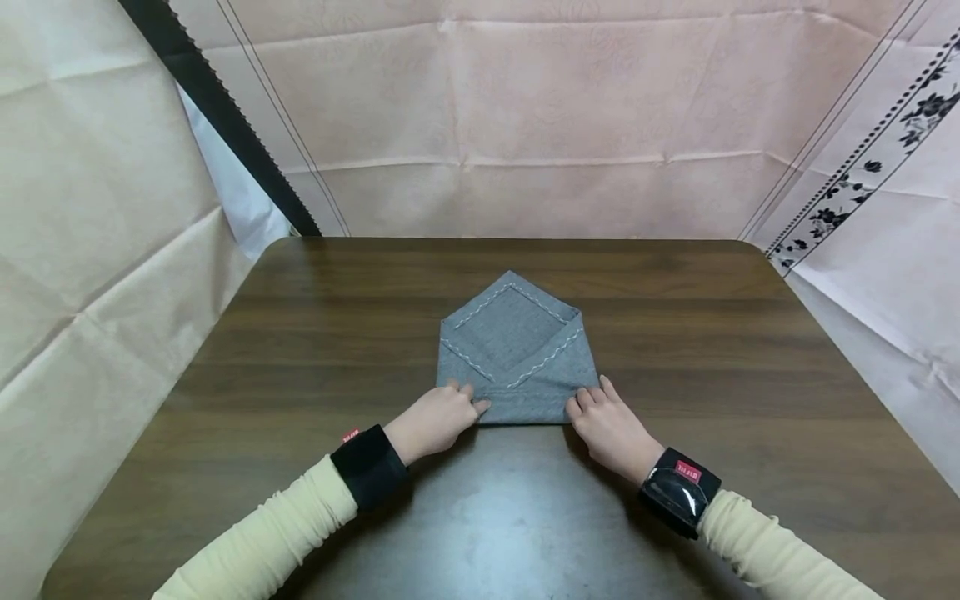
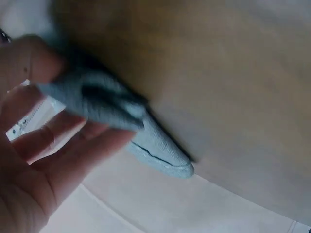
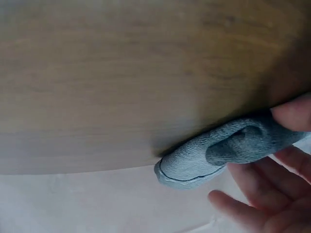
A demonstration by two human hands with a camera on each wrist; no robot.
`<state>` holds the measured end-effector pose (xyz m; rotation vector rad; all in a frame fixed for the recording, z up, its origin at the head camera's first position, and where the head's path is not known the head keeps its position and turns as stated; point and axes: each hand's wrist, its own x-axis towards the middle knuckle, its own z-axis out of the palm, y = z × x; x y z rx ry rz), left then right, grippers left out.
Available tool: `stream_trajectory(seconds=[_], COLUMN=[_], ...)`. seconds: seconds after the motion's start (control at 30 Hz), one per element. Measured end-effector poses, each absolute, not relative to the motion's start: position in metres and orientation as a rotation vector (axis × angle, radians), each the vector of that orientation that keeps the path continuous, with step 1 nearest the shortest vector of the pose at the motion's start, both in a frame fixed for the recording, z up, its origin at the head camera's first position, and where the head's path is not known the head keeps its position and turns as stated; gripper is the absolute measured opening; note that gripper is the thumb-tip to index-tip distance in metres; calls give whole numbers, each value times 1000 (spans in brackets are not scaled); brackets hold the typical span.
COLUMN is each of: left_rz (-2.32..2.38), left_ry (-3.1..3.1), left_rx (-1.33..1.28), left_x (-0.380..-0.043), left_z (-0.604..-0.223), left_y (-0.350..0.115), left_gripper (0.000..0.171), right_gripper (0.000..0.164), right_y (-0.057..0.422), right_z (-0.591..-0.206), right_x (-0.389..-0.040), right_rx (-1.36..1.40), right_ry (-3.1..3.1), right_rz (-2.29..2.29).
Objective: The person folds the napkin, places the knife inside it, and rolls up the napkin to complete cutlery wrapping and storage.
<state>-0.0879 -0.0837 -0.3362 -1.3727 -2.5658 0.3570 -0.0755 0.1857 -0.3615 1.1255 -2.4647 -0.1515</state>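
A grey-blue cloth [image 1: 510, 333] with white dashed stitching lies folded on the table, shaped like an envelope with a pointed flap at the far end. At its near left corner my left hand [image 1: 438, 417] pinches the folded edge; in the left wrist view the thumb is above the layered cloth [image 2: 104, 97] and the fingers beneath it. My right hand [image 1: 611, 425] pinches the near right corner in the same way. The right wrist view shows the rolled side of the cloth [image 3: 194, 155] between thumb and fingers, with the little finger held out.
The brown wooden table [image 1: 337, 333] has rounded far corners. Pale patterned sheets [image 1: 562, 108] hang behind it and at both sides, with a black strip [image 1: 225, 117] at the left. Black bands [image 1: 371, 467] wrap both wrists over cream sleeves.
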Motion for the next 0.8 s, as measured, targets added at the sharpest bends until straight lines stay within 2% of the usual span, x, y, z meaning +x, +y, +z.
stream_trajectory(seconds=[0.13, 0.43, 0.8], left_rz=[360, 195, 265], left_ry=[-2460, -2498, -2425], left_rx=[-1349, -1311, -1252], left_x=[-85, -88, -80], left_z=[-340, -343, -345], left_y=[-82, -84, -87], left_gripper=[12, 17, 8], right_gripper=[18, 18, 23], right_y=[189, 194, 197], right_z=[-361, -358, -356], right_x=[-82, -81, -78], right_rx=[1145, 1096, 1093], right_ry=[-2440, -2502, -2567], right_rz=[-87, 113, 177])
